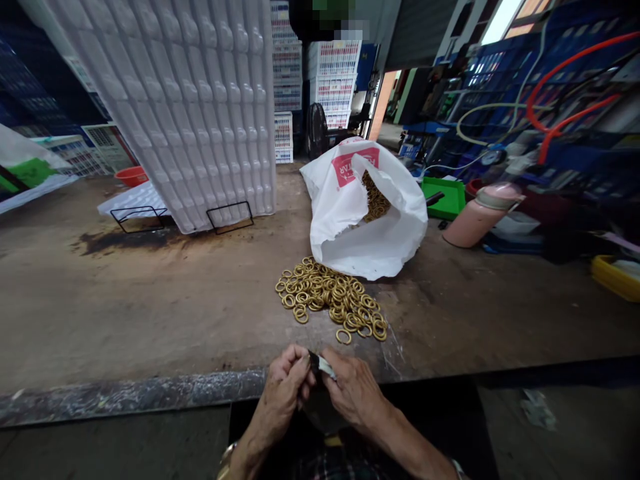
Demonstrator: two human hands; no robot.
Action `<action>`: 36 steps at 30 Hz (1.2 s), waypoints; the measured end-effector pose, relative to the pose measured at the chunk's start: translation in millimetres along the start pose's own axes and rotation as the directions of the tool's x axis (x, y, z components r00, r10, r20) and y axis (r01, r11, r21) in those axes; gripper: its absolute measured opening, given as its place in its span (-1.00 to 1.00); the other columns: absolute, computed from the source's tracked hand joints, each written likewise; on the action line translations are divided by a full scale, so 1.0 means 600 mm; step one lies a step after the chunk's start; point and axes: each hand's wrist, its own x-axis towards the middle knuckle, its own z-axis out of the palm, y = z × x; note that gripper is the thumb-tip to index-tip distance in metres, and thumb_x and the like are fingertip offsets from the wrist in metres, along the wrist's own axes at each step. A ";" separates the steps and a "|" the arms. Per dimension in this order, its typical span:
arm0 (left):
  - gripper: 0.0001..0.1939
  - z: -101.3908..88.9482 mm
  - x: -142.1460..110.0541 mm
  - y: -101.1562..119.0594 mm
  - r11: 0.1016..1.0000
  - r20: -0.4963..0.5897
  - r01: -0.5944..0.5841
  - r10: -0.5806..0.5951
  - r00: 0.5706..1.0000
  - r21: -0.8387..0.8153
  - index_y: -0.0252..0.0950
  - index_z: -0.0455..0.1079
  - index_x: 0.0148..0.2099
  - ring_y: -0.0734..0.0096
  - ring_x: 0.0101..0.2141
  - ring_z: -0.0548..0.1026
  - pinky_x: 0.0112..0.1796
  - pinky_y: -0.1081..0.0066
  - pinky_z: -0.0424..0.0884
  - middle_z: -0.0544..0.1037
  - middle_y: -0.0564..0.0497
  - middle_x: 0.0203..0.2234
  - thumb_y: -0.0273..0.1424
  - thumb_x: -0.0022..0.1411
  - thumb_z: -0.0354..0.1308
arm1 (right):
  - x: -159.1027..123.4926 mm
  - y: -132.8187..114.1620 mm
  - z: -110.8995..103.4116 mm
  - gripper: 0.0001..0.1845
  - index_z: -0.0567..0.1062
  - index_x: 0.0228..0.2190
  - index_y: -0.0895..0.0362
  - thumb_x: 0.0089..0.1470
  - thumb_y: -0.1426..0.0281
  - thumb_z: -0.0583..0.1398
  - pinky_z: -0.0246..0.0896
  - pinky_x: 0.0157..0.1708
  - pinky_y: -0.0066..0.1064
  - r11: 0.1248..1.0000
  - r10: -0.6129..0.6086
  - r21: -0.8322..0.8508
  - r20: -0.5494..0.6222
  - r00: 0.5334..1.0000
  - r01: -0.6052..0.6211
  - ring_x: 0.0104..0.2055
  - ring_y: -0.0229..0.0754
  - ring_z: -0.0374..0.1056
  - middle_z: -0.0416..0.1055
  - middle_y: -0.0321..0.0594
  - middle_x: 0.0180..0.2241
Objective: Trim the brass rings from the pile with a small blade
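Just in front of the table's front edge, my left hand [287, 380] and my right hand [353, 385] nearly meet. Between them is a small black-and-white piece [325, 367] whose kind I cannot make out. The fingers of my left hand are closed at its dark end, while my right hand grips the pale end between thumb and fingers. On the table beyond lies a loose heap of brass-coloured rings [330, 293], apart from both hands. Behind the heap, a torn white sack [370, 247] lies on its side with more of these rings inside.
A tall clear plastic tray [200, 113] stands upright in black wire stands [230, 219] at the left. To the right are a pink bottle [475, 217], a green tray [443, 198] and a yellow tray [615, 279]. White crates [333, 87] are stacked behind.
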 end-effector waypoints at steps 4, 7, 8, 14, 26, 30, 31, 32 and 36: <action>-0.62 0.003 -0.001 0.005 1.000 -0.045 0.005 -0.004 0.999 0.016 -0.28 0.18 -0.40 0.67 -0.72 0.12 -0.70 0.61 0.01 0.29 0.17 -0.66 -0.04 0.08 0.05 | 0.001 0.004 0.004 -0.77 0.35 -0.40 0.09 -0.11 0.55 -0.03 -0.07 -0.50 -0.44 0.999 0.003 -0.046 0.000 1.000 -0.003 -0.49 -0.25 0.30 0.44 -0.25 -0.48; -0.62 0.005 -0.010 0.011 0.998 -0.064 -0.027 0.031 0.997 0.058 -0.30 0.20 -0.45 0.67 -0.71 0.12 -0.69 0.61 0.02 0.27 0.17 -0.69 -0.06 0.08 0.06 | 0.006 0.009 -0.002 -0.77 0.36 -0.38 0.10 -0.10 0.53 -0.01 -0.08 -0.50 -0.44 0.996 0.048 -0.074 0.043 0.998 -0.045 -0.47 -0.24 0.32 0.45 -0.25 -0.48; -0.63 0.006 -0.013 0.012 0.998 -0.049 -0.038 0.041 0.998 0.058 -0.31 0.21 -0.46 0.67 -0.71 0.13 -0.69 0.60 0.02 0.26 0.16 -0.69 -0.07 0.09 0.06 | 0.007 0.010 -0.005 -0.77 0.36 -0.37 0.10 -0.09 0.53 -0.01 -0.08 -0.51 -0.45 0.994 0.067 -0.086 0.061 0.996 -0.061 -0.47 -0.24 0.32 0.45 -0.25 -0.49; -0.72 0.011 -0.022 0.014 0.967 0.133 0.014 0.020 0.991 -0.253 -0.29 0.20 -0.42 0.69 -0.73 0.11 -0.70 0.61 -0.02 0.28 0.17 -0.68 -0.17 0.15 0.06 | 0.000 0.013 -0.006 -0.80 0.34 -0.38 0.11 -0.06 0.53 -0.02 -0.06 -0.51 -0.46 0.996 0.040 -0.080 0.041 0.998 -0.037 -0.48 -0.24 0.31 0.44 -0.24 -0.48; -0.74 -0.001 -0.011 0.016 0.888 0.074 0.076 -0.047 0.996 -0.453 -0.35 0.26 -0.41 0.65 -0.63 0.21 -0.72 0.62 0.07 0.42 -0.01 -0.44 -0.25 0.05 0.18 | -0.012 0.143 -0.071 -0.77 0.38 -0.39 0.13 0.05 0.33 -0.03 0.03 -0.53 -0.43 0.930 0.279 -0.084 -0.475 0.835 -0.358 -0.53 -0.16 0.31 0.41 -0.17 -0.55; -0.78 0.001 -0.007 0.008 0.874 0.096 0.082 -0.041 0.995 -0.479 -0.31 0.21 -0.40 0.64 -0.64 0.22 -0.71 0.62 0.07 0.42 0.01 -0.46 -0.29 0.08 0.15 | -0.015 0.147 -0.065 -0.79 0.38 -0.32 0.13 0.06 0.34 0.00 0.06 -0.49 -0.43 0.917 0.280 -0.142 -0.436 0.855 -0.373 -0.44 -0.15 0.37 0.46 -0.16 -0.43; -0.81 0.000 -0.006 0.007 0.868 0.105 0.091 -0.045 0.993 -0.487 -0.30 0.20 -0.37 0.64 -0.64 0.23 -0.71 0.63 0.07 0.42 0.03 -0.47 -0.31 0.09 0.14 | -0.015 0.142 -0.062 -0.79 0.37 -0.27 0.12 0.06 0.34 0.01 0.07 -0.47 -0.43 0.914 0.273 -0.162 -0.430 0.861 -0.371 -0.40 -0.15 0.38 0.47 -0.16 -0.37; -0.83 0.000 -0.006 0.005 0.863 0.108 0.099 -0.052 0.993 -0.495 -0.28 0.20 -0.34 0.63 -0.63 0.23 -0.70 0.63 0.07 0.42 0.04 -0.47 -0.33 0.09 0.13 | -0.014 0.138 -0.060 -0.77 0.35 -0.23 0.12 0.06 0.35 0.02 0.08 -0.46 -0.42 0.910 0.271 -0.179 -0.425 0.864 -0.374 -0.37 -0.14 0.39 0.46 -0.15 -0.30; -0.77 -0.003 -0.005 0.006 0.848 0.121 0.139 -0.090 0.989 -0.511 -0.26 0.22 -0.20 0.61 -0.63 0.25 -0.70 0.63 0.05 0.42 0.05 -0.49 -0.37 0.07 0.13 | -0.009 0.127 -0.062 -0.72 0.30 -0.14 0.10 0.06 0.36 0.05 0.07 -0.45 -0.42 0.883 0.316 -0.209 -0.398 0.861 -0.420 -0.32 -0.13 0.40 0.45 -0.16 -0.20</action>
